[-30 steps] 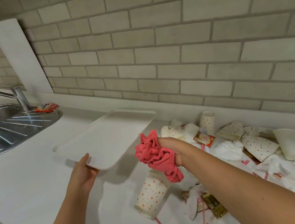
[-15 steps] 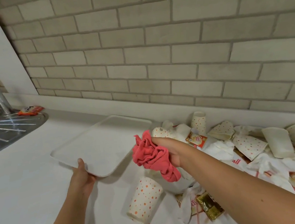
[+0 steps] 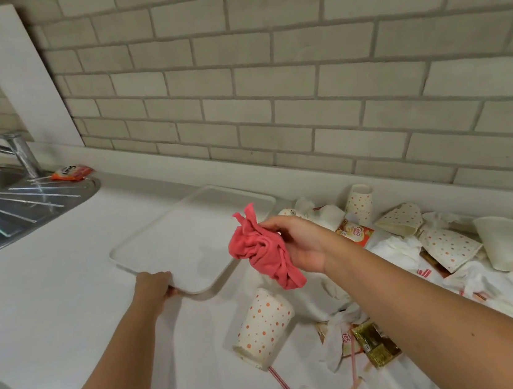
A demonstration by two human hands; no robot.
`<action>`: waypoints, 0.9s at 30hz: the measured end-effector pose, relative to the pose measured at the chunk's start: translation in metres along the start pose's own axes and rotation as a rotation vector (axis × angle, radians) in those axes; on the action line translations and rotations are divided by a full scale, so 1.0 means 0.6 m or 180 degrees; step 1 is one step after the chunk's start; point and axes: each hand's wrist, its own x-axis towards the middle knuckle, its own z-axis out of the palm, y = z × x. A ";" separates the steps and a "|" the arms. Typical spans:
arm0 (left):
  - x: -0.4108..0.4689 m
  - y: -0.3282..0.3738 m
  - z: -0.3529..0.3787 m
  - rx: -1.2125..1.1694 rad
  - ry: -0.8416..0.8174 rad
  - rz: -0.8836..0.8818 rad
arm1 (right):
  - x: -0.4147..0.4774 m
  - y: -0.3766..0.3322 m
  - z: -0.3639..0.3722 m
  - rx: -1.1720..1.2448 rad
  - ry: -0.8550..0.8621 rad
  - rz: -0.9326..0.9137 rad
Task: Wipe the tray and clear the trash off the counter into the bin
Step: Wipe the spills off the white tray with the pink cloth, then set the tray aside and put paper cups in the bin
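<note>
Lowered since a second ago, the tray [image 3: 190, 244] lies nearly flat on the table [image 3: 51, 300], our left hand [image 3: 153, 286] curling its fingers round the near corner, our right hand [image 3: 303, 246] clutching the red cloth [image 3: 262, 255], tray just left of those fingers, so next, we judge, we press cloth down and wipe.

Tray [image 3: 186, 238] at worktop [image 3: 53, 284] centre; sink [image 3: 7, 199] at left edge; cups [image 3: 263, 326] and wrappers [image 3: 355, 235] along right, near the wall [image 3: 298, 76].
</note>
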 end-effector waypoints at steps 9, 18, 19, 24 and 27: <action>-0.034 -0.002 -0.006 0.1391 0.0713 0.0356 | 0.000 -0.028 0.009 0.0293 0.0066 -0.0763; -0.078 0.019 -0.008 0.2003 0.0672 0.0458 | 0.007 0.014 0.041 -0.0579 0.0237 -0.0918; -0.090 0.027 -0.006 0.2035 0.0663 0.0680 | 0.008 0.018 0.046 -0.0689 0.0363 -0.0867; -0.179 0.081 -0.008 0.0485 -0.1513 0.1106 | 0.014 0.042 0.077 -0.1069 0.0570 -0.0753; -0.211 0.080 -0.017 0.1024 -0.2252 0.1367 | 0.019 0.059 0.092 -0.1548 0.0741 -0.0737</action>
